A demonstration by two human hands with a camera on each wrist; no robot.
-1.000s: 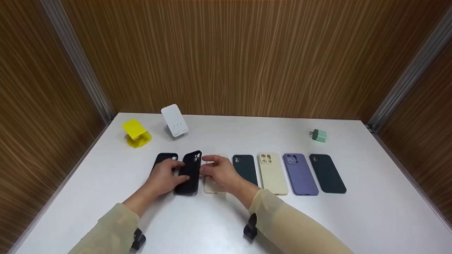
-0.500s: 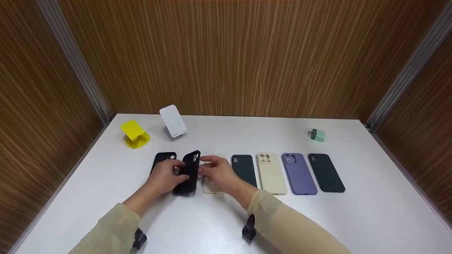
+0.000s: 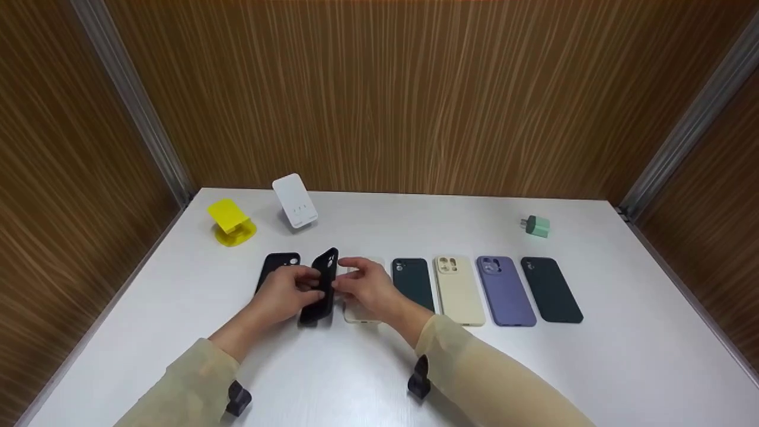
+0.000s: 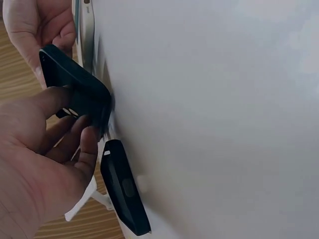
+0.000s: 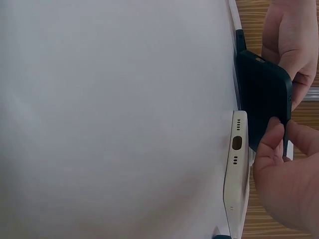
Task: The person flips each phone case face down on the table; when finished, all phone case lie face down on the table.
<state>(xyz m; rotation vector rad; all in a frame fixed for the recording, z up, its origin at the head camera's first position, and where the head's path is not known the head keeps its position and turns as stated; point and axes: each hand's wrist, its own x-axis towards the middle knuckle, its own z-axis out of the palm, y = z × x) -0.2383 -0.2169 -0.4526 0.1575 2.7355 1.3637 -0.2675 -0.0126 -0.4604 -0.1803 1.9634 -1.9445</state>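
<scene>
A black phone case (image 3: 316,311) stands tilted on one long edge on the white table, its hollow side facing left. My left hand (image 3: 282,296) holds it from the left, the thumb inside the case in the left wrist view. From the other side my right hand (image 3: 372,290) pinches its raised edge; the right thumb (image 5: 273,132) lies against the case's back. Another black phone case (image 4: 124,189) lies just left, partly hidden by the left hand in the head view. Below the right hand lies a cream phone case (image 5: 235,169), partly covered.
Rightward in a row lie a dark green case (image 3: 413,284), a cream case (image 3: 459,293), a purple case (image 3: 507,293) and a dark case (image 3: 551,290). Behind are a yellow stand (image 3: 231,222), a white stand (image 3: 295,200) and a green plug charger (image 3: 538,226). Wood-grain panels (image 3: 379,95) enclose the table.
The black phone case has tilted up more steeply, its left edge shifting right. My left hand has moved slightly right with it, while the right hand stays at the raised edge.
</scene>
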